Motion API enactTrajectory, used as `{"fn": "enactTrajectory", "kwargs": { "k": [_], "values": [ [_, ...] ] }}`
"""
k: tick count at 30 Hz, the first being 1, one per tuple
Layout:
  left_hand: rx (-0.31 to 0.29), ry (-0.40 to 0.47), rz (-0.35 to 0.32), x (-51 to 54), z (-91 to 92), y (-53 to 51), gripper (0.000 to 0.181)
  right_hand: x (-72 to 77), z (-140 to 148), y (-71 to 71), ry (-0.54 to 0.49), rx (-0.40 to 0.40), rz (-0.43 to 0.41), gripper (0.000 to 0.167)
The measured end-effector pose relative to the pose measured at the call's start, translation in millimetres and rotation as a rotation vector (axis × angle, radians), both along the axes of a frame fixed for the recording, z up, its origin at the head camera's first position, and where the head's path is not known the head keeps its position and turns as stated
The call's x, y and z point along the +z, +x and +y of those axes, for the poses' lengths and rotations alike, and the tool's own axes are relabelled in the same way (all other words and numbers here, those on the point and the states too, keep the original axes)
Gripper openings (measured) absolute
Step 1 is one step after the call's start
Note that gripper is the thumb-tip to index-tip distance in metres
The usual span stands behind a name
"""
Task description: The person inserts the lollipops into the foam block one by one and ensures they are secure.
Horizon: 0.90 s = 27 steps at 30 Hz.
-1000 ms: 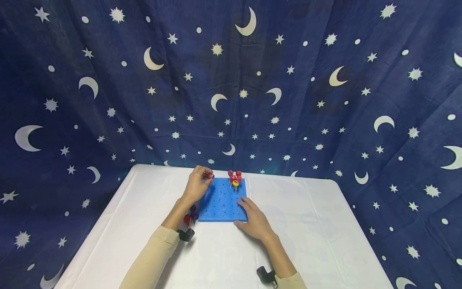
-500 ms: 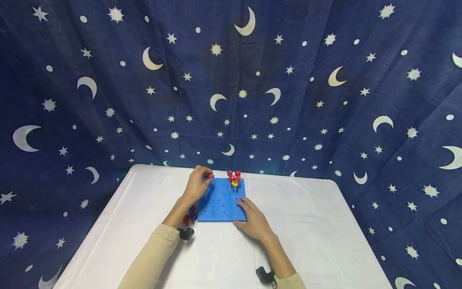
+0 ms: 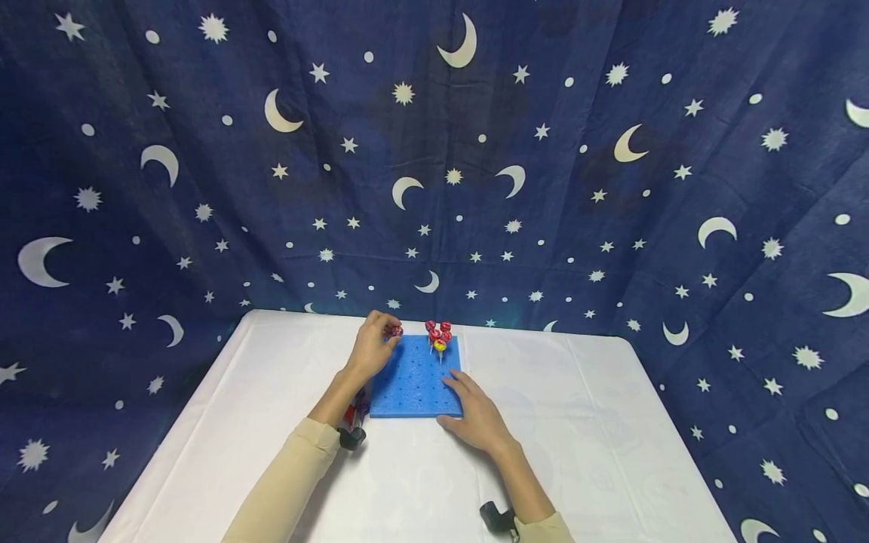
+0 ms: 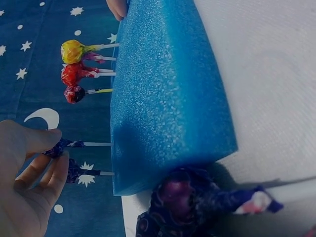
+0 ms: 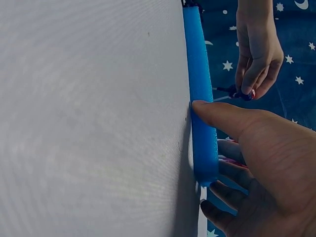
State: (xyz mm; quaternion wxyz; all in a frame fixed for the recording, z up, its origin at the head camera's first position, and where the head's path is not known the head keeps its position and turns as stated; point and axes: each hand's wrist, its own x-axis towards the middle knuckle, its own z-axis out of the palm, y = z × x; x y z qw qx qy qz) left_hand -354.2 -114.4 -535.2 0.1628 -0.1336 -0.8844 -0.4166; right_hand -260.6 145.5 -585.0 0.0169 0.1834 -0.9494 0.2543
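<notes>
My left hand (image 3: 370, 348) is over the back left corner of the blue foam board (image 3: 416, 385). In the left wrist view its thumb and fingers pinch a purple-wrapped lollipop (image 4: 58, 147) whose stick meets the board, and a second dark purple one (image 4: 74, 171) stands beside it. Several lollipops, among them a yellow one (image 4: 73, 51) and a red one (image 4: 72, 75), stand in the board's back right part. My right hand (image 3: 478, 415) rests at the board's front right corner, thumb against the front edge, fingers spread loosely along the right side.
Loose lollipops (image 3: 350, 415), red and purple, lie left of the board, partly hidden by my left forearm. One purple-wrapped lollipop (image 4: 177, 197) is close to the left wrist camera. Behind the white table (image 3: 577, 437) hangs a dark blue cloth (image 3: 475, 249) with moons and stars.
The head view has shifted slightly, so the board appears a little further left. Both hands keep nearly the same places, the left with its lollipop at the back left corner.
</notes>
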Motion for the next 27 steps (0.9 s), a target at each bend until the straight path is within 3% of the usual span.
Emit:
{"fn": "enactTrajectory", "kwargs": {
  "k": [7,19,27],
  "values": [
    [0.018,-0.036,0.019,-1.1,1.6,-1.8,0.022,0.2,-0.1,-0.5,0.006,-0.007,0.002,0.076],
    [0.11,-0.156,0.046,-6.6,3.5,-7.2,0.023,1.5,0.1,-0.5,-0.003,-0.001,-0.002,0.075],
    [0.14,-0.17,0.072,-10.3,4.6,-11.3,0.02,2.1,-1.0,0.9,-0.008,-0.012,-0.012,0.076]
  ]
}}
